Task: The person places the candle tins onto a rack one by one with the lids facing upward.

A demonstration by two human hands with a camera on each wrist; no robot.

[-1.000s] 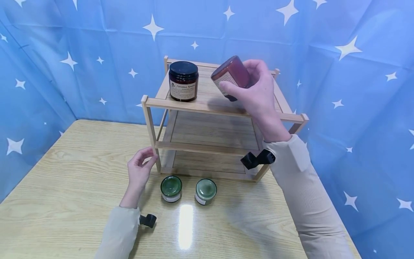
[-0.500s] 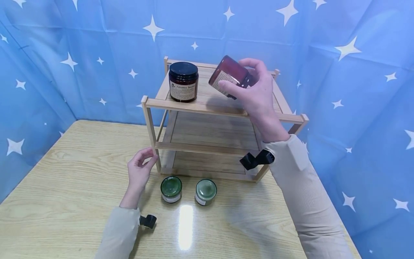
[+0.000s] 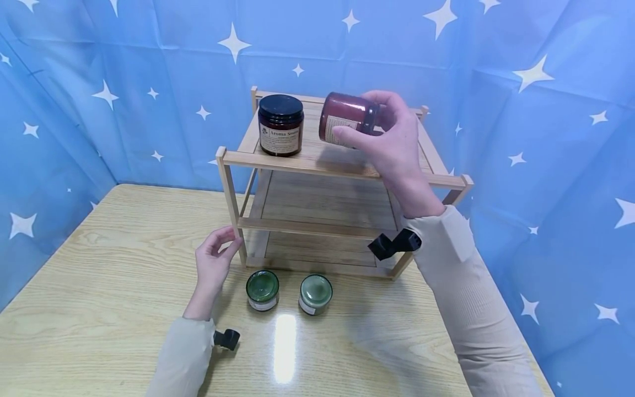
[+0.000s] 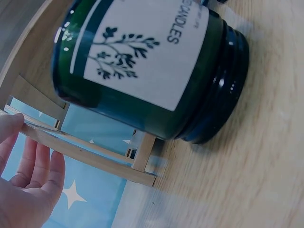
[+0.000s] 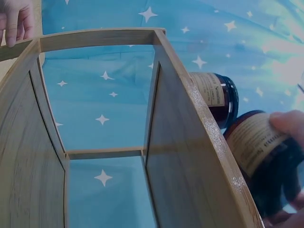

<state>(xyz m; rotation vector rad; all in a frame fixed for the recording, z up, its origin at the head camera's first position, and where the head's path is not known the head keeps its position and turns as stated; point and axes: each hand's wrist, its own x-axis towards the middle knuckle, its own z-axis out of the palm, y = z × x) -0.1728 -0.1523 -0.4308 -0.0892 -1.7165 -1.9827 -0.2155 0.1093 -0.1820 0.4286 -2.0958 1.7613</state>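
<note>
My right hand (image 3: 397, 149) grips an amber candle jar (image 3: 342, 113) above the top board of a wooden shelf rack (image 3: 297, 161). The jar lies nearly sideways in the air, black lid toward my palm and base to the left. Left of it, a second amber candle jar (image 3: 280, 129) stands upright on the top board, lid up. My left hand (image 3: 214, 256) pinches the rack's front left leg between thumb and fingers; the left wrist view shows these fingers (image 4: 54, 173) around the wood. A dark green candle jar (image 4: 142, 71) stands lid down near that hand.
In front of the rack stand the dark green jar (image 3: 263, 288) and a lighter green jar (image 3: 316, 292), bases up, on the wooden table (image 3: 124, 264). A blue star-patterned curtain (image 3: 163, 71) hangs close behind and at both sides.
My right hand has turned the amber jar from base-up tilt to nearly sideways, its base swinging left and down. My left hand stays in place on the rack.
</note>
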